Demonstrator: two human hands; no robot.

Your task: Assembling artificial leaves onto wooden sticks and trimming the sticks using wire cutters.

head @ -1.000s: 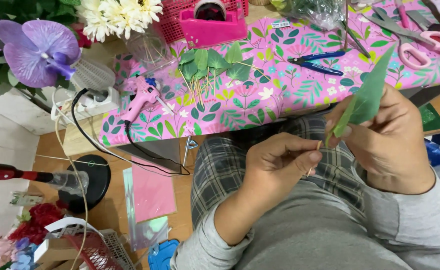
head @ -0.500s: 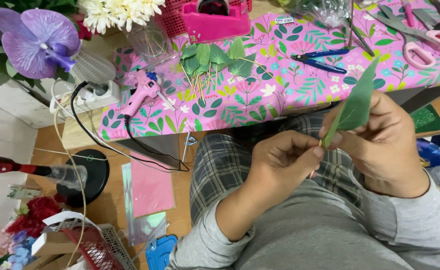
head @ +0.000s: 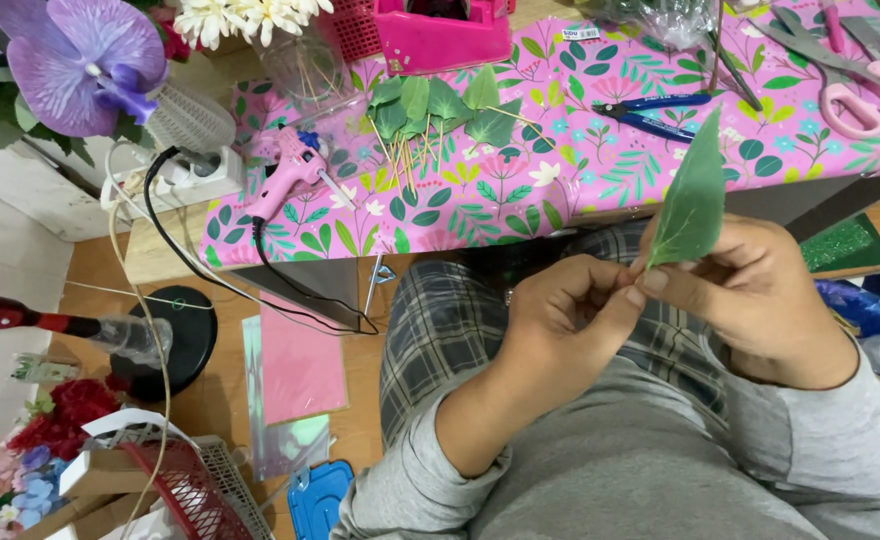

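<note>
A pale green fabric leaf (head: pixel 695 190) stands upright over my lap, its broad face toward me. My right hand (head: pixel 760 300) pinches the leaf's base between thumb and fingers. My left hand (head: pixel 570 320) meets it from the left, its fingertips closed on the same base at the stem end. Both hands hover above my plaid trousers, just in front of the low table covered with a pink floral cloth (head: pixel 520 205).
On the cloth lie a pile of green leaves on wire stems (head: pixel 435 110), a pink glue gun (head: pixel 285 175) with a black cord, blue pliers (head: pixel 650 112) and pink scissors (head: pixel 860 90). A purple orchid (head: pixel 80 60) is far left. A pink sheet (head: pixel 300 365) and red basket (head: pixel 190 490) are on the floor.
The leaf has turned from nearly edge-on to showing its broad face. Both hands stay pinched at its base and have barely shifted.
</note>
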